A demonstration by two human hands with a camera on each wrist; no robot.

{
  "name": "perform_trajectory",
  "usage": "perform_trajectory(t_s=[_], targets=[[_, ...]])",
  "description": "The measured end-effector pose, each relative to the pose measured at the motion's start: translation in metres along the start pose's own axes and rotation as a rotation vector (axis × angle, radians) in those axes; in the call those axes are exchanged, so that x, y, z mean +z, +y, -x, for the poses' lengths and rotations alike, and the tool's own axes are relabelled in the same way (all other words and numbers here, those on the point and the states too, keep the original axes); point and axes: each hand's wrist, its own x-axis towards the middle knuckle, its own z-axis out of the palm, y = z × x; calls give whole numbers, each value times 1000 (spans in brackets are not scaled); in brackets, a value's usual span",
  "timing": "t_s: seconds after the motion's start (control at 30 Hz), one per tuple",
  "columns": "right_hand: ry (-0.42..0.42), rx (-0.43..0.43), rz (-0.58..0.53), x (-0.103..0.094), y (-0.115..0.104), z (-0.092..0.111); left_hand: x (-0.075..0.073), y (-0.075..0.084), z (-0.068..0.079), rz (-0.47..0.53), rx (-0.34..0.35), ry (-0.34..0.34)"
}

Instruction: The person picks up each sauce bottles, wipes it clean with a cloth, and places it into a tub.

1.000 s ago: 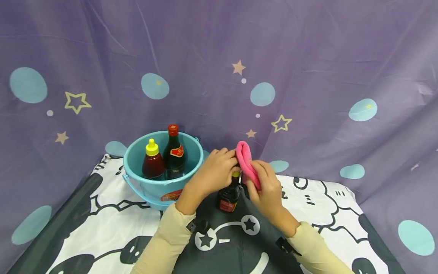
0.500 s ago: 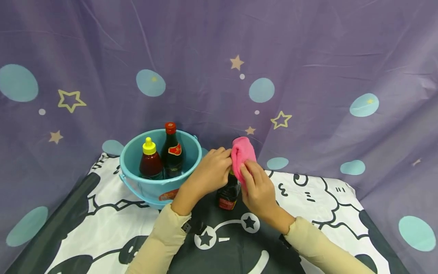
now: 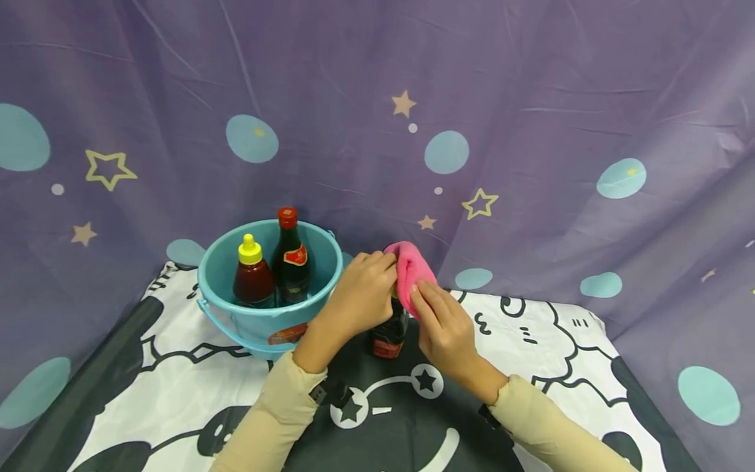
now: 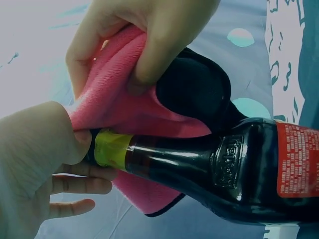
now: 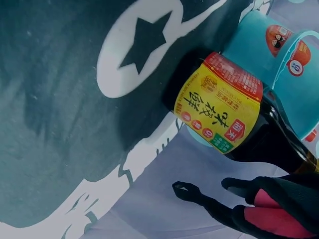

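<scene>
A dark soy sauce bottle (image 3: 387, 337) stands on the printed cloth in front of me, its neck wrapped partly by a pink cloth (image 3: 413, 272) with black edging. My left hand (image 3: 362, 288) holds the bottle at its dark cap; the left wrist view shows the thumb on the cap above the yellow neck band (image 4: 112, 149). My right hand (image 3: 448, 328) pinches the folded pink cloth against the neck's far side. In the right wrist view the bottle's yellow label (image 5: 217, 107) faces that camera, and a black loop (image 5: 187, 191) hangs from the cloth. The right fingers are out of that view.
Left of the hands stands a light blue bucket (image 3: 265, 321). Inside it are a yellow-capped squeeze bottle (image 3: 253, 282) and a red-capped dark bottle (image 3: 291, 265). A purple curtain (image 3: 330, 98) hangs behind the printed black-and-white cloth (image 3: 537, 328).
My right hand has brought the pink cloth left and folded it around the bottle's neck. My left hand stays at the cap. The head view has shifted slightly right.
</scene>
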Motion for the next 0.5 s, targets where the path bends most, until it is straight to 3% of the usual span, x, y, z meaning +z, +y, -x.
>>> perform_trajectory(t_s=[0.33, 0.5], targets=[[-204, -25, -102, -4, -7, 24, -7, 0, 2, 12, -61, -75], [-269, -35, -106, -3, -7, 30, -9, -4, 0, 46, -72, -79]])
